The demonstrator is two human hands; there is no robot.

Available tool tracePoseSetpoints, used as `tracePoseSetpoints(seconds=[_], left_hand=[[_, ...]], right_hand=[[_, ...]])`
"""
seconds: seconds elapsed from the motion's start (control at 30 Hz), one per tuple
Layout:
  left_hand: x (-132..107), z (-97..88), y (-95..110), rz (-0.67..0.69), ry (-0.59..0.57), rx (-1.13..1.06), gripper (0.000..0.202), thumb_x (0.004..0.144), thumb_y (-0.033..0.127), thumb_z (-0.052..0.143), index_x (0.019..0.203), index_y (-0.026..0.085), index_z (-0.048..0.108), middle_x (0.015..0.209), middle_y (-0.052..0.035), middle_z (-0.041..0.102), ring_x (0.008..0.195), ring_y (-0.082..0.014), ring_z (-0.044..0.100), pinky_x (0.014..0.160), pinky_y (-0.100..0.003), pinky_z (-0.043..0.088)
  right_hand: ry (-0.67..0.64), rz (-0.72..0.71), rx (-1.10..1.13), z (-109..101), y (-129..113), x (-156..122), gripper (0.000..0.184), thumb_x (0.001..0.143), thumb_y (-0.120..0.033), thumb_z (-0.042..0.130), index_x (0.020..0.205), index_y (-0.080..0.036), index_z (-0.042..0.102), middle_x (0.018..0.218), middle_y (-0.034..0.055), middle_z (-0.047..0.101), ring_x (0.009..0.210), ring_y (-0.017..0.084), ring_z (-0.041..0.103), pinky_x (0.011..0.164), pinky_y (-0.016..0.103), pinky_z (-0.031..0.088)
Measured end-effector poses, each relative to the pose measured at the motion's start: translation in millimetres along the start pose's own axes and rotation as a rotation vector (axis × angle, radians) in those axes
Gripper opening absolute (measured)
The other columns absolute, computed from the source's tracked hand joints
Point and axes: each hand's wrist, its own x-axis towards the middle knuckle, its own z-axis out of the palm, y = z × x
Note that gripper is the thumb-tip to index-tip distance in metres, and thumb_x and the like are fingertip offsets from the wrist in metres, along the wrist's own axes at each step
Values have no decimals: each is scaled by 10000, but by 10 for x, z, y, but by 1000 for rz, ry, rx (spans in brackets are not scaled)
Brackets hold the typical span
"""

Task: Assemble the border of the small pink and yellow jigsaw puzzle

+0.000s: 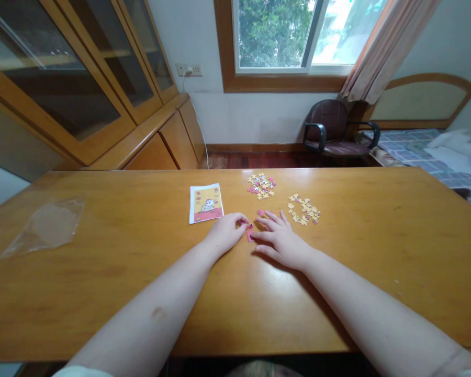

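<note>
My left hand (228,230) has thumb and fingers pinched around a small puzzle piece (250,226), partly covered by the fingertips. Just below it lies a pink puzzle piece (250,236) on the table. My right hand (284,242) is open, its fingers spread low over the table, with one fingertip at the pink piece. More pink bits (260,213) show beyond the right fingers, partly hidden by them. Left of my hands is a picture card (206,203) with a white cartoon animal on yellow and pink.
A mixed heap of puzzle pieces (261,186) lies at the far side of the wooden table (141,293). Mostly yellowish pieces form a loose ring (305,209) to its right. A clear plastic bag (47,225) lies at the left. Beyond stand a chair (333,128) and a cabinet (141,141).
</note>
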Motion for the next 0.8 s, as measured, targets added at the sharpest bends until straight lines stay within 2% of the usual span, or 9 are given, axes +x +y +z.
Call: tracePoseSetpoints(seconds=[0.37, 0.8], left_hand=[[-9, -4, 23, -19, -18, 6, 189, 816, 264, 536, 891, 205, 700, 919, -22, 729, 848, -185, 650, 765, -291, 494], [-20, -5, 27, 31, 3, 75, 174, 815, 228, 527, 871, 209, 691, 926, -40, 695, 877, -192, 627, 777, -301, 498]], right_hand=[[-18, 25, 10, 9, 3, 1, 405, 897, -538, 487, 1224, -348, 629, 1429, 76, 456, 1406, 323, 223, 1107, 634, 54], [-14, 21, 3, 2, -2, -3, 410, 895, -542, 486, 1233, -354, 622, 1425, 73, 463, 1403, 322, 232, 1104, 639, 66]])
